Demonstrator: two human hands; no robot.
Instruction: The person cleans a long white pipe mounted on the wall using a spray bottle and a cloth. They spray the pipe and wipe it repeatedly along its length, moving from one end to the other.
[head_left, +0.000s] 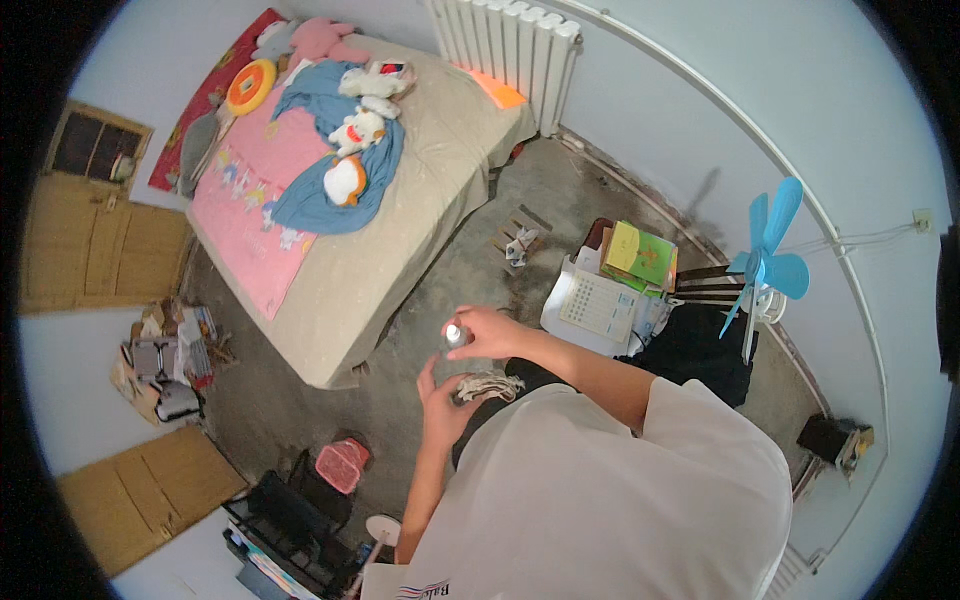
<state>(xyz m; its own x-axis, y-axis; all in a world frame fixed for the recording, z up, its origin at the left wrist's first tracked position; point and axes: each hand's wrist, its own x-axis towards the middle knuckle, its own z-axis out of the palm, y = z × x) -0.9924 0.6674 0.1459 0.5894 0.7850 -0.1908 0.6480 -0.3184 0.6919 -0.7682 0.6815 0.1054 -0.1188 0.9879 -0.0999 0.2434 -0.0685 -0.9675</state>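
My right hand holds a small clear bottle with a white cap, its thumb and fingers around the sides. Just below it, my left hand grips the edge of a crumpled beige and grey cloth, with the forefinger raised towards the bottle. The cloth lies close against the front of my white shirt. Bottle and cloth are apart. The palm side of my left hand is partly hidden.
Ahead stands a bed with plush toys and a pink blanket. To the right are a chair with books and papers, and a blue fan. A small stool, a pink bin and a black chair stand on the concrete floor.
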